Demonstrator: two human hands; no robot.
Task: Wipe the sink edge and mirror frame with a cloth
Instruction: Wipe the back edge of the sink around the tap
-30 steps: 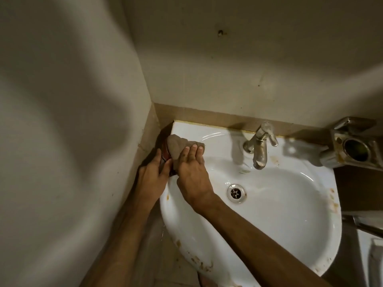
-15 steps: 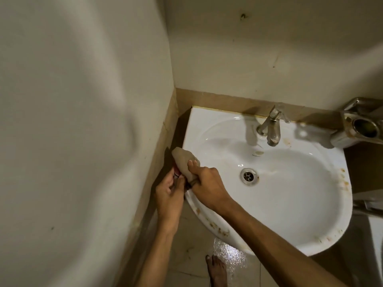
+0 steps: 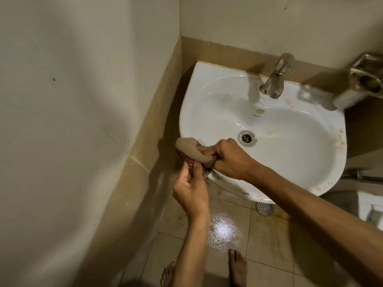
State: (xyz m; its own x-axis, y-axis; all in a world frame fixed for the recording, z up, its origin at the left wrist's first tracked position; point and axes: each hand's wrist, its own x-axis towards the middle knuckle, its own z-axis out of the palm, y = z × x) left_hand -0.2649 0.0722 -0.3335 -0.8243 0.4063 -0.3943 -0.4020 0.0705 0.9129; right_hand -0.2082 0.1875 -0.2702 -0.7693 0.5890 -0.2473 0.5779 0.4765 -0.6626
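Cloth (image 3: 193, 151) tan, coarse, bunched, right hand (image 3: 230, 159) gripping, glossy oval sink (image 3: 323, 183) rim

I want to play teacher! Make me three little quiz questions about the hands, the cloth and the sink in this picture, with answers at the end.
1. True or false: the right hand grips the cloth.
2. Where on the sink is the cloth: A) by the tap, B) at the front-left rim, C) over the drain?
3. Fill in: the left hand pinches the cloth's lower ____ part.

Key
1. True
2. B
3. Red
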